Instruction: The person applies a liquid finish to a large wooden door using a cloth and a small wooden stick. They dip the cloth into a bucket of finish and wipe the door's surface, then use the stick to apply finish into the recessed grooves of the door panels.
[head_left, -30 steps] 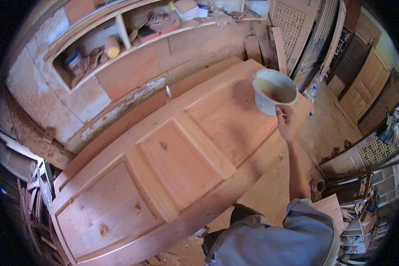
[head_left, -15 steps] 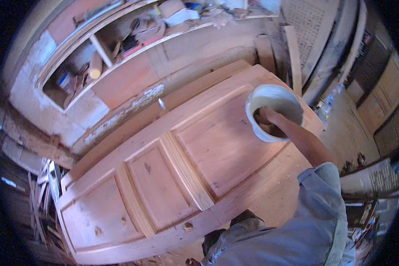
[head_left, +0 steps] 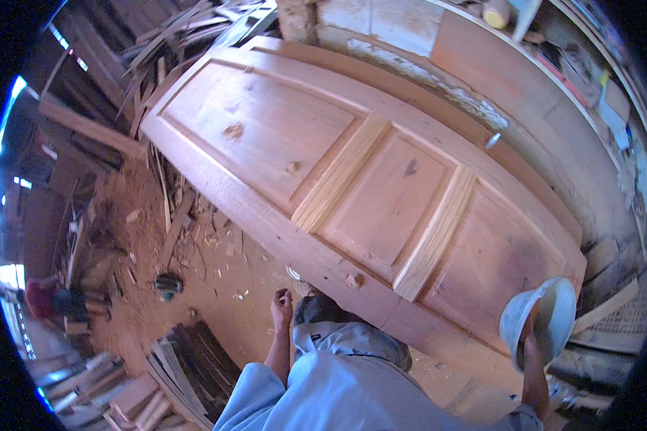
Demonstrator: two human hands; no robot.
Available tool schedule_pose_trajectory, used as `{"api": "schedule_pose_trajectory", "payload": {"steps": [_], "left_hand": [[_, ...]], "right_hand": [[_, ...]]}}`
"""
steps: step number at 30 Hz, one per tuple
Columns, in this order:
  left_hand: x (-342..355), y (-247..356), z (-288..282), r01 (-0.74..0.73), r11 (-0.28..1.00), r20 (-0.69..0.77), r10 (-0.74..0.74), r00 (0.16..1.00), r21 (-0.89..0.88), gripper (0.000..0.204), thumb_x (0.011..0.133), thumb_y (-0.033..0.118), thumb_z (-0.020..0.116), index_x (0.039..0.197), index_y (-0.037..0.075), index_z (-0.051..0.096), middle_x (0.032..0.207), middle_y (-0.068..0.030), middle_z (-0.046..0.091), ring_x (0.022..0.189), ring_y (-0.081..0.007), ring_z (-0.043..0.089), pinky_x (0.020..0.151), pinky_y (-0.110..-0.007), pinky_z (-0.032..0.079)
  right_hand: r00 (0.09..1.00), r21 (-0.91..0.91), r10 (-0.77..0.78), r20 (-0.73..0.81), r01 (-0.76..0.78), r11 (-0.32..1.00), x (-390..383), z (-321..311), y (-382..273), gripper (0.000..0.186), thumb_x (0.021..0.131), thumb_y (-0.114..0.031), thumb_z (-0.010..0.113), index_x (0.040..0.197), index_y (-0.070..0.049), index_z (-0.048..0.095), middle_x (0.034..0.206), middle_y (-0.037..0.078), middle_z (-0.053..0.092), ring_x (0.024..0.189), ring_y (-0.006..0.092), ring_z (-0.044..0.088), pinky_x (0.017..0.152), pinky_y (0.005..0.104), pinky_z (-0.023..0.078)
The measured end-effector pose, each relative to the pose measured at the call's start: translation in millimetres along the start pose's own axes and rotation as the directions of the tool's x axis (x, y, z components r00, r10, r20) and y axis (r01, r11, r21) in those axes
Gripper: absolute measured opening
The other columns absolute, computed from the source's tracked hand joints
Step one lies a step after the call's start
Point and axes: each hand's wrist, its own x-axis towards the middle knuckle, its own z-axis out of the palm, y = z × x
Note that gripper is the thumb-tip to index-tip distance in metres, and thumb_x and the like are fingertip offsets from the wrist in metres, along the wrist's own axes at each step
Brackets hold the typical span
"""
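Observation:
A long panelled wooden door (head_left: 352, 172) lies flat in front of me, running from upper left to lower right. My right hand (head_left: 530, 343) grips the rim of a pale grey-white bucket (head_left: 543, 316) held over the door's right end. My left hand (head_left: 281, 305) hangs at my side below the door's near edge, fingers loosely curled, holding nothing that I can see. My light blue shirt (head_left: 352, 388) fills the bottom middle.
Sawdust and wood scraps cover the floor (head_left: 194, 273) at left. Stacked boards (head_left: 187, 366) lie at lower left, and offcuts (head_left: 187, 29) pile up beyond the door's far end. A wall with shelves (head_left: 575, 79) holding clutter runs along the right.
The view has swung left, so the door now runs the other way across the picture. The bucket in my right hand has dropped to the lower right. My left hand has come into sight.

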Motion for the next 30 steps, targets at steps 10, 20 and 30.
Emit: {"api": "schedule_pose_trajectory", "payload": {"steps": [10,20,30], "left_hand": [[-38,-75,12,0.16,0.987,-0.052,-0.161,0.986,-0.024,0.029,0.09,0.025,0.063,0.1,-0.002,0.065,0.094,-0.0195,0.069,0.09,-0.0298,0.069,0.079,-0.038,0.053],[-18,-38,9,0.2,0.969,-0.117,-0.218,0.969,-0.145,0.032,0.091,0.026,0.061,0.102,-0.003,0.065,0.09,-0.0173,0.069,0.078,-0.0233,0.07,0.07,-0.036,0.054],[-21,-40,4,0.239,0.967,-0.115,-0.248,0.962,-0.087,0.035,0.09,0.031,0.059,0.107,0.0,0.065,0.1,-0.0218,0.069,0.095,-0.0344,0.068,0.083,-0.042,0.053]], "right_hand": [[0.996,0.112,0.058,-0.065,-0.05,0.992,-15,-28,-9,0.033,0.094,-0.027,0.049,0.118,-0.005,0.056,0.112,0.017,0.06,0.102,0.0318,0.058,0.088,0.0415,0.046],[0.991,0.205,0.08,-0.111,-0.056,0.977,-27,-24,-30,0.03,0.095,-0.025,0.048,0.117,-0.006,0.054,0.11,0.015,0.059,0.1,0.0294,0.056,0.086,0.0401,0.045],[0.992,0.467,0.052,-0.113,0.007,0.884,-21,-26,-81,0.028,0.095,-0.022,0.047,0.117,-0.006,0.051,0.108,0.013,0.057,0.097,0.027,0.055,0.084,0.0386,0.044]]}}
